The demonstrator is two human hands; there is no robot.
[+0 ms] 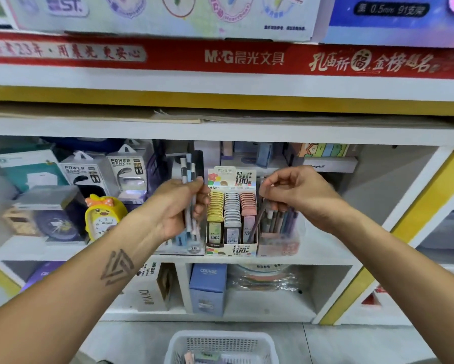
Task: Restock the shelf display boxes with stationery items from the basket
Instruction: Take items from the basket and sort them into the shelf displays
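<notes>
On the far left of the middle shelf (325,258) stand boxed power banks (127,172) and, lower down, a yellow duck-shaped alarm clock (103,216). Just right of the clock, the left hand (178,208) grips a small bundle of pens (189,195) with fingers and thumb curled round the barrels. The pens stand nearly upright, their long axis running top to bottom with a slight tilt; their upper ends rise above the fist and their lower ends hang just over a display box marked 2B (191,245), which already holds a few pale blue pieces. A triangular tattoo (117,266) shows on the left forearm.

Next to the right sits the lead-refill display box (231,248), its three rows of flat cases stacked front to back: yellow on the left, grey in the middle, pink on the right.

Beside it is a clear pen box (278,240) filled with upright pencils or pens in muted colours, tips up. The right hand (294,190) hovers above this box with its fingers curled in; whether it pinches anything cannot be told through the blur.

Below, on the floor, a white mesh basket (268,345) holds a few small items, too cropped to identify.
</notes>
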